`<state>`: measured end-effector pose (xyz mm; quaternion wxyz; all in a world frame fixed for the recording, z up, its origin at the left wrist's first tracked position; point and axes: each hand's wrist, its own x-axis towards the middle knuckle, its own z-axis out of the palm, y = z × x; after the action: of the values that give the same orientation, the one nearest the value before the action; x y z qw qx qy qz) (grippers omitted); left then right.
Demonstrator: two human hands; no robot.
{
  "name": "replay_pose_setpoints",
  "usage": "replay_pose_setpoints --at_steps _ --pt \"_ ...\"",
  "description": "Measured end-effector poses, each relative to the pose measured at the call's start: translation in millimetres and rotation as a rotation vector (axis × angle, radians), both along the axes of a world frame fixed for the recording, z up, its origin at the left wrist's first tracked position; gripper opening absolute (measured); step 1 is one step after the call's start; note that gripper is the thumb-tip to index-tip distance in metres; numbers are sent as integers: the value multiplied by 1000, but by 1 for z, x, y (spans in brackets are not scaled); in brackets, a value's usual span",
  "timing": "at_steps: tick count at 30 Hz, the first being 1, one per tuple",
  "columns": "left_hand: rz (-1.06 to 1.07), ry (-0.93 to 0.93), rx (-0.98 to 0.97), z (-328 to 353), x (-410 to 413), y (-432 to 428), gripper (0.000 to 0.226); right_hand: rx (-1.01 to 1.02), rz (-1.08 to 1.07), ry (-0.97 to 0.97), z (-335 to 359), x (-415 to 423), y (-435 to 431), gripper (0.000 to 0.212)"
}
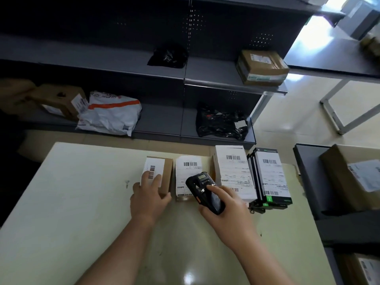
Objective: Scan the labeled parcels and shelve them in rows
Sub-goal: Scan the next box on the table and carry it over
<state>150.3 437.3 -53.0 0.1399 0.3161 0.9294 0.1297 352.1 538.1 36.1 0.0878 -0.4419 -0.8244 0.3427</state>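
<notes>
Pale worktable [72,202] stands in front of grey shelving [160,124], and we note four labelled parcels in a row at its far edge: a small brown box [165,171], a flat parcel [188,173], a white box [232,171] and a black-edged box [269,175]. The left hand [149,199] holds the small brown box, fingers laid over its label and thumb round the near corner. The right hand [228,210] grips the scanner [202,188], forefinger on its face, nose held over the flat parcel. We judge scanning to be in hand and these four not yet shelved. The shelves already carry a brown carton [262,67], two black bags [220,122] and a white mailer [109,114]. The small brown box looks rigid and light, with dry cardboard that should not slip. In our judgement one hand can lift it by the long sides, and the barcode ought to stay uncovered. Its contents cannot be told, so we advise setting it down gently.
</notes>
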Motion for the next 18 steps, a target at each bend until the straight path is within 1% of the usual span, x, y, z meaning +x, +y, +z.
replay_pose_setpoints --at_steps 4,7,12,14,16,18 --pt "-8 88 98 14 3 -8 63 20 28 13 7 0 1 55" --pt "-40 181 249 41 4 -9 62 77 41 54 27 2 6 60" --pt "-79 407 403 128 13 -1 58 208 73 141 97 12 20 60" --pt "-84 437 421 166 20 2 61 288 103 187 128 18 24 64" --pt "-65 440 441 201 28 5 62 371 138 209 158 25 26 58" --pt "-76 486 497 231 32 7 61 439 156 240 187 31 27 54"
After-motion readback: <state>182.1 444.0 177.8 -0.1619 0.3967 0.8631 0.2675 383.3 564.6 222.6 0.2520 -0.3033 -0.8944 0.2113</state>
